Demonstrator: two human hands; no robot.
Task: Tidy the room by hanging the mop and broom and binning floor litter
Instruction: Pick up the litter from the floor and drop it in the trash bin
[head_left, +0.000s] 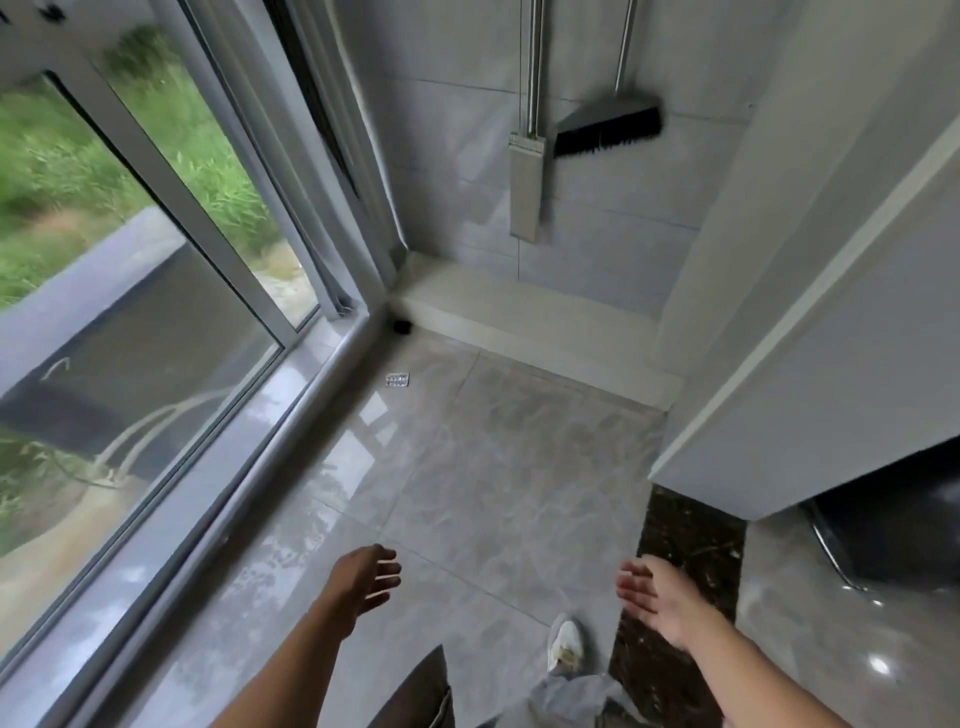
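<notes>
A flat grey mop (527, 187) hangs upright against the tiled far wall, its metal pole running out of the top of the view. Beside it on the right hangs a broom (605, 127) with black bristles, tilted. On the floor near the window track lies a small silvery blister pack (397, 380). A small dark object (402, 326) sits in the corner by the step. My left hand (363, 579) and my right hand (657, 597) are low in the view, both open and holding nothing, well short of the litter.
A sliding glass window (156, 322) with a metal track runs along the left. A low pale step (524, 317) crosses below the far wall. A white cabinet or door panel (810, 332) stands on the right, with a dark marble threshold strip (680, 566) beneath. My white shoe (566, 642) shows.
</notes>
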